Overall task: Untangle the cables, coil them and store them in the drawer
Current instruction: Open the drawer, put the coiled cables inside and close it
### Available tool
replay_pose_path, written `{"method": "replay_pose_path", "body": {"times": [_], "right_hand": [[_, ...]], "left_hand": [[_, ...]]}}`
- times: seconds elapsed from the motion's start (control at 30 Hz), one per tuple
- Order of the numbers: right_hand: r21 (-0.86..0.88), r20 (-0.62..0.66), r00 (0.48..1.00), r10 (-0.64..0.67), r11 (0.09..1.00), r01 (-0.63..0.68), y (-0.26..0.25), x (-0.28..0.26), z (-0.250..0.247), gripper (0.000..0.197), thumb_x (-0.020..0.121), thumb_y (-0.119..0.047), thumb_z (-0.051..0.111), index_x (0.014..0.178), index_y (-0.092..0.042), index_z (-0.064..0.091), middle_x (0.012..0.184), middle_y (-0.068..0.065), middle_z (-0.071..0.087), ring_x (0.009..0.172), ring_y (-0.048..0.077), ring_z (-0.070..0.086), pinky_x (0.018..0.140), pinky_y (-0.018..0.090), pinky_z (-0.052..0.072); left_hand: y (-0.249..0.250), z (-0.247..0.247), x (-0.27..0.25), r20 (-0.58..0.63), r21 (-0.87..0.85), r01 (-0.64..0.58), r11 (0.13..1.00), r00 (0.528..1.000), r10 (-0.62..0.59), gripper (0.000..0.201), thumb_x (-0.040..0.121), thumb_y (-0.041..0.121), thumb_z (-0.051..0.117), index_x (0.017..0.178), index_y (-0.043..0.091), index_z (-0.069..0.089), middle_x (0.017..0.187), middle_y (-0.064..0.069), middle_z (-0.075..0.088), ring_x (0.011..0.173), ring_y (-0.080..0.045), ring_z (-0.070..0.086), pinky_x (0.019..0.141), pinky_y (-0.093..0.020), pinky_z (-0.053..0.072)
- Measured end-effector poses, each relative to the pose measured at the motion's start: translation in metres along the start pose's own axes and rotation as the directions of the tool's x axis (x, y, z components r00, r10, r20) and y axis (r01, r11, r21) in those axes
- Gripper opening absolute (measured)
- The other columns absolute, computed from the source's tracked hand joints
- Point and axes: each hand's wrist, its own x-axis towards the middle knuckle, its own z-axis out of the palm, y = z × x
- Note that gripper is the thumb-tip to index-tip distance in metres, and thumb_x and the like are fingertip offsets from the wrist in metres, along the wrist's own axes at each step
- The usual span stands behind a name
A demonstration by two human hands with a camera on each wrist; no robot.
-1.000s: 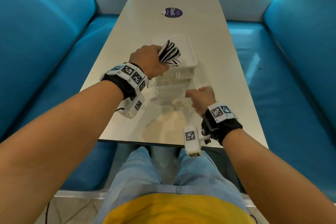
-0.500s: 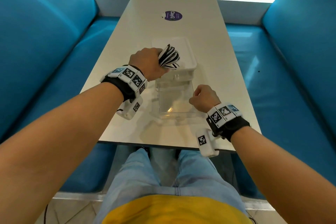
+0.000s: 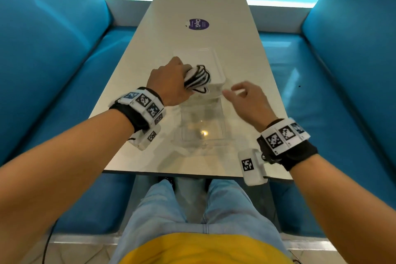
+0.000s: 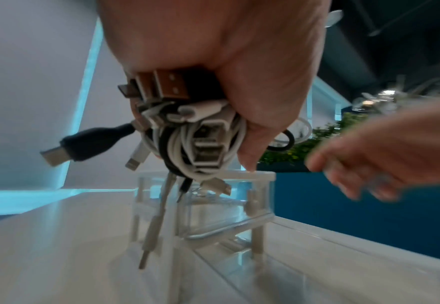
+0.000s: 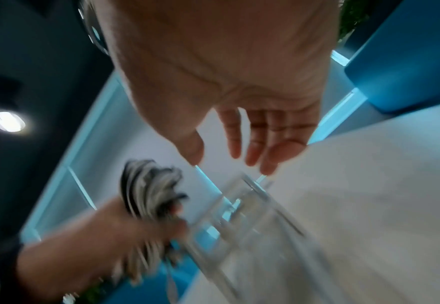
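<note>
Right hand (image 3: 248,100) lifted off drawer (image 3: 203,122), left hand (image 3: 169,83) gripping cables (image 3: 198,79)

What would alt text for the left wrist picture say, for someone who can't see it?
A left hand grips a bundle of black and white cables above a clear plastic drawer unit on a white table. The blurred right hand reaches in, fingers open.

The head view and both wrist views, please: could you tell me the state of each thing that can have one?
Cable bundle: coiled, gripped in the left hand, held above the drawer unit.
Drawer: pulled out toward the person, no cables inside.
Clear drawer unit: upright on the table.
Left hand: fingers curled round the bundle.
Right hand: fingers relaxed, holding nothing, beside the unit.
</note>
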Motion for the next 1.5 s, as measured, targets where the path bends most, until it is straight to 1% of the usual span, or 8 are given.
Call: {"method": "replay_pose_path", "body": {"times": [0.13, 0.37, 0.6, 0.83, 0.93, 1.07, 1.2, 1.5], "right_hand": [[0.086, 0.145, 0.961, -0.235, 0.971, 0.224, -0.046, -0.001, -0.022, 0.053, 0.085, -0.054, 0.061, 0.124, -0.017, 0.057, 0.106, -0.004, 0.064, 0.092, 0.008, 0.062, 0.076, 0.024, 0.048], [-0.113, 0.613, 0.78, -0.127, 0.963, 0.245, -0.05, -0.007, -0.006, 0.06, 0.064, -0.03, 0.086, 0.114, -0.02, 0.055, 0.1, -0.003, 0.068, 0.089, 0.012, 0.066, 0.078, 0.028, 0.055], [0.009, 0.459, 0.865, -0.2, 0.975, 0.221, -0.04, -0.025, 0.003, 0.023, 0.067, -0.004, 0.075, 0.082, -0.012, 0.06, 0.07, -0.001, 0.062, 0.06, 0.009, 0.057, 0.055, 0.023, 0.047], [-0.25, 0.303, 0.936, -0.179, 0.933, 0.259, -0.029, -0.027, 0.01, 0.101, 0.074, -0.025, 0.072, 0.15, -0.021, 0.006, 0.094, -0.003, 0.06, 0.08, 0.019, 0.063, 0.071, 0.034, 0.053], [-0.405, 0.267, 0.938, -0.219, 0.858, 0.316, -0.026, -0.026, 0.014, 0.103, 0.075, -0.027, 0.068, 0.151, -0.022, -0.002, 0.102, 0.004, 0.061, 0.089, 0.027, 0.061, 0.079, 0.036, 0.05], [-0.544, 0.33, 0.929, -0.17, 0.769, 0.334, -0.011, -0.024, 0.002, 0.089, 0.076, -0.028, 0.062, 0.15, -0.026, 0.012, 0.098, 0.003, 0.059, 0.084, 0.028, 0.057, 0.075, 0.036, 0.048], [-0.615, 0.466, 0.882, -0.073, 0.69, 0.382, 0.006, -0.019, -0.003, 0.055, 0.074, -0.029, 0.062, 0.126, -0.031, 0.045, 0.103, 0.004, 0.063, 0.087, 0.028, 0.058, 0.072, 0.034, 0.048], [-0.805, 0.378, 0.921, -0.1, 0.455, 0.38, -0.002, -0.007, 0.031, 0.024, 0.081, -0.024, 0.058, 0.102, -0.014, 0.05, 0.087, 0.004, 0.055, 0.079, 0.027, 0.052, 0.066, 0.032, 0.035]], "left_hand": [[0.026, -0.003, -0.015, 0.047, 0.218, -0.275, 0.936, 0.961, 0.272, 0.026, 0.082, 0.023, 0.059, 0.108, 0.02, 0.058, 0.096, -0.002, 0.061, 0.08, -0.023, 0.059, 0.064, -0.032, 0.035], [0.05, -0.008, -0.025, 0.162, 0.414, -0.496, 0.763, 0.865, 0.475, 0.022, 0.09, 0.032, 0.052, 0.103, 0.016, 0.061, 0.098, -0.001, 0.066, 0.085, -0.022, 0.059, 0.068, -0.03, 0.031], [0.05, -0.004, -0.029, 0.143, 0.41, -0.526, 0.745, 0.844, 0.517, 0.017, 0.077, 0.025, 0.067, 0.083, 0.011, 0.061, 0.072, -0.005, 0.064, 0.065, -0.025, 0.059, 0.06, -0.032, 0.036], [0.053, 0.007, -0.036, 0.04, 0.278, -0.363, 0.889, 0.929, 0.367, 0.061, 0.082, 0.025, 0.064, 0.134, 0.003, 0.041, 0.111, -0.01, 0.064, 0.101, -0.028, 0.059, 0.09, -0.037, 0.044], [0.044, 0.007, -0.036, 0.164, 0.234, -0.402, 0.885, 0.914, 0.372, 0.101, 0.073, 0.04, 0.077, 0.148, 0.001, 0.021, 0.152, -0.016, 0.031, 0.141, -0.03, 0.028, 0.117, -0.034, 0.02], [0.011, -0.014, -0.03, 0.295, 0.088, -0.293, 0.952, 0.921, 0.256, 0.13, 0.066, 0.042, 0.083, 0.152, 0.009, -0.009, 0.16, -0.01, -0.016, 0.148, -0.023, -0.009, 0.118, -0.031, 0.0], [-0.02, -0.014, -0.002, 0.367, 0.02, -0.167, 0.986, 0.918, 0.148, 0.107, 0.074, 0.032, 0.08, 0.153, 0.026, 0.009, 0.162, -0.004, -0.002, 0.148, -0.022, 0.0, 0.12, -0.039, 0.011], [-0.022, 0.024, 0.001, 0.172, -0.067, -0.168, 0.984, 0.969, 0.177, 0.053, 0.094, 0.024, 0.056, 0.144, 0.031, 0.039, 0.153, -0.009, 0.035, 0.141, -0.028, 0.029, 0.114, -0.04, 0.024]]}}
